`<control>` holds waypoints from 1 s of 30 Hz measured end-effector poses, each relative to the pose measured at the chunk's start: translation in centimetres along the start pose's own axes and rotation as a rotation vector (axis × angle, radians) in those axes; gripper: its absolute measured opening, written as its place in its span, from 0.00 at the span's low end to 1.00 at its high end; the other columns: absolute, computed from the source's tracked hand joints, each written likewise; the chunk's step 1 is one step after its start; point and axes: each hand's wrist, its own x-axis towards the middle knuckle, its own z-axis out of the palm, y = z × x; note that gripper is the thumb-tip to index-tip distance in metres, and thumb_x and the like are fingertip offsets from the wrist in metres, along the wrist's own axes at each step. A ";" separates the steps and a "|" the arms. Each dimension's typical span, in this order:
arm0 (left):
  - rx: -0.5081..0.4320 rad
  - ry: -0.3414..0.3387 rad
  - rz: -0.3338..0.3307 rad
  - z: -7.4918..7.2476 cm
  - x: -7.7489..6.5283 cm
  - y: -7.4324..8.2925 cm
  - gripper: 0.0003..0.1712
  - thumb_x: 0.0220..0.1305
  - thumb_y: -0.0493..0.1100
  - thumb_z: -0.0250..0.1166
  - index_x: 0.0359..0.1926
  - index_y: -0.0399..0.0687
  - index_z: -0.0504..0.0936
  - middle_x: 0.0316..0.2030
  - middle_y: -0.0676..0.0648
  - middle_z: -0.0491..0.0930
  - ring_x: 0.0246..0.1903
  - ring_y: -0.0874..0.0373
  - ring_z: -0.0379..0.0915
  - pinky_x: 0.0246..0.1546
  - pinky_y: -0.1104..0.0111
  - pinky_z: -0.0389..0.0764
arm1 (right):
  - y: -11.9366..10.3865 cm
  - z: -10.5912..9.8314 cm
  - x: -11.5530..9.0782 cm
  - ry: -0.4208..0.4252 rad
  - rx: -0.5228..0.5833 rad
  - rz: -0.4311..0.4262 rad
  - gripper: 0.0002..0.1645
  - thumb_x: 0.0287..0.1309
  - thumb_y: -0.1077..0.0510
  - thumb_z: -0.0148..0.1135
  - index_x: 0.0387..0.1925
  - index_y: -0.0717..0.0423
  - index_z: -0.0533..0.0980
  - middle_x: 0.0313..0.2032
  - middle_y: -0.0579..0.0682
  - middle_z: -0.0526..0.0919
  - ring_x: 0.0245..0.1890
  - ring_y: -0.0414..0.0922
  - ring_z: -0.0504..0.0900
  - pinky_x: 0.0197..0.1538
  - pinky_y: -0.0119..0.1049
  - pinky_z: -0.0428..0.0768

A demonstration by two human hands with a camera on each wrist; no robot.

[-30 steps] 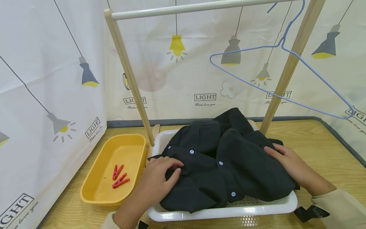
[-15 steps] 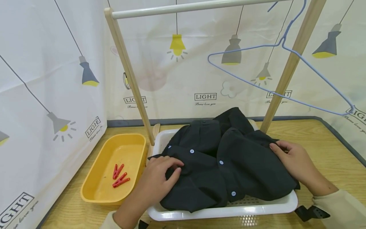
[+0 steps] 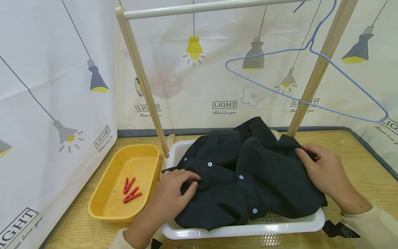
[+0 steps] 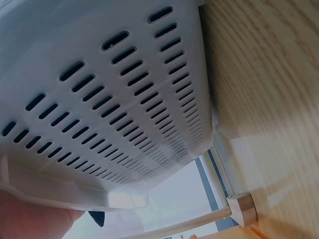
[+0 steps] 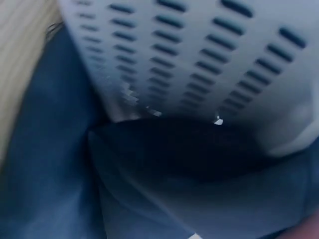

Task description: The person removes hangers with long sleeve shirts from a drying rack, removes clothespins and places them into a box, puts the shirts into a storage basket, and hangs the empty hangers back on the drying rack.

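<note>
A black button-up shirt with pale buttons lies bunched in a white basket. My left hand rests at its left side, thumb and index finger loosely curved and apart. At the opposite side, my right hand pinches the raised cloth, thumb on top and the other fingers partly hidden. The left wrist view has the slotted basket wall with a blurred part of the left hand below. Dark shirt cloth hangs outside the basket in the right wrist view.
A yellow tray with two red clothespins stands left of the basket. Behind it rises a rack with wooden posts and a white rail. A blue wire hanger hangs at the right, above the right hand.
My right hand has shifted slightly right and drawn the shirt's right edge up and outward. The left hand stays in place. The hanger has swung slightly.
</note>
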 end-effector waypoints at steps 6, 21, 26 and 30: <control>-0.003 0.005 0.007 0.0 0.0 0.0 0.05 0.66 0.49 0.66 0.42 0.64 0.85 0.35 0.65 0.82 0.40 0.68 0.75 0.53 0.62 0.74 | -2.0 -0.4 0.0 0.034 0.034 -0.048 0.12 0.66 0.58 0.63 0.44 0.62 0.83 0.41 0.64 0.86 0.36 0.12 0.65 0.36 0.14 0.67; -0.013 -0.004 -0.008 0.0 0.0 0.1 0.05 0.66 0.49 0.67 0.42 0.63 0.85 0.37 0.64 0.83 0.40 0.68 0.75 0.53 0.62 0.74 | -6.0 -0.2 -0.6 -0.074 0.102 -0.306 0.12 0.60 0.64 0.68 0.46 0.54 0.85 0.46 0.50 0.88 0.50 0.24 0.78 0.54 0.08 0.66; -0.006 -0.004 -0.007 0.0 0.0 0.0 0.05 0.66 0.49 0.67 0.42 0.63 0.85 0.36 0.64 0.83 0.40 0.68 0.75 0.53 0.62 0.74 | -6.4 0.2 -0.9 -0.176 0.136 -0.346 0.14 0.60 0.64 0.67 0.48 0.51 0.85 0.48 0.48 0.88 0.51 0.32 0.82 0.54 0.10 0.68; -0.003 0.004 0.000 0.1 0.0 -0.1 0.05 0.65 0.48 0.68 0.42 0.63 0.85 0.36 0.63 0.83 0.40 0.68 0.75 0.52 0.62 0.74 | -6.4 0.7 -1.1 -0.270 0.174 -0.371 0.16 0.62 0.63 0.66 0.50 0.47 0.84 0.49 0.45 0.87 0.51 0.33 0.82 0.53 0.14 0.72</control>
